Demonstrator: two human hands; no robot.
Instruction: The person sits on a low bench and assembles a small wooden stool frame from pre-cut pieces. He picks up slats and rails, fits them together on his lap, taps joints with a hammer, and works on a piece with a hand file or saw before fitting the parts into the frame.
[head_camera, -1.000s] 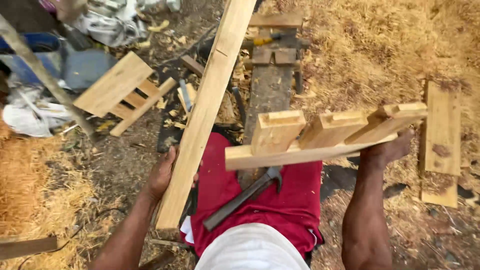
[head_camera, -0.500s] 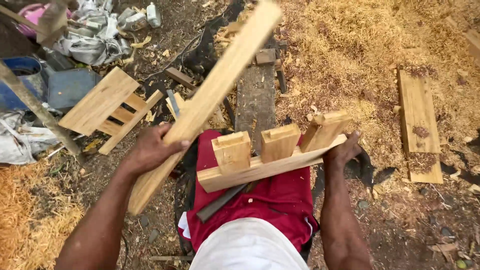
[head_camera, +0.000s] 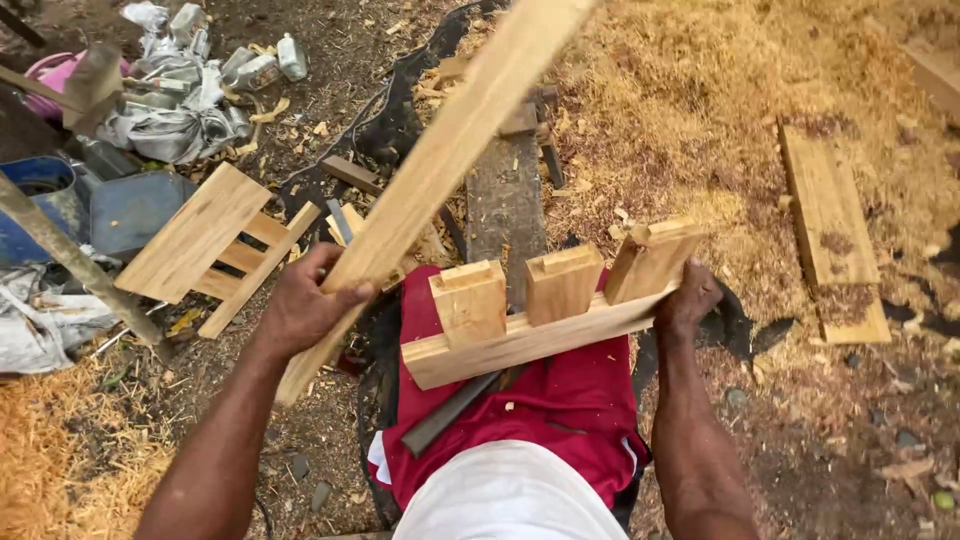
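Lying left of the left hand are one slatted wooden panel and crumpled bags. That hand's grip is wrapped shut around one long plank, angled up and right. Beyond it, the right hand clasps a rail carrying three upright blocks, over red shorts.

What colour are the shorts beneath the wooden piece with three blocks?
Red; the shorts show best in the head view, under the wooden piece.
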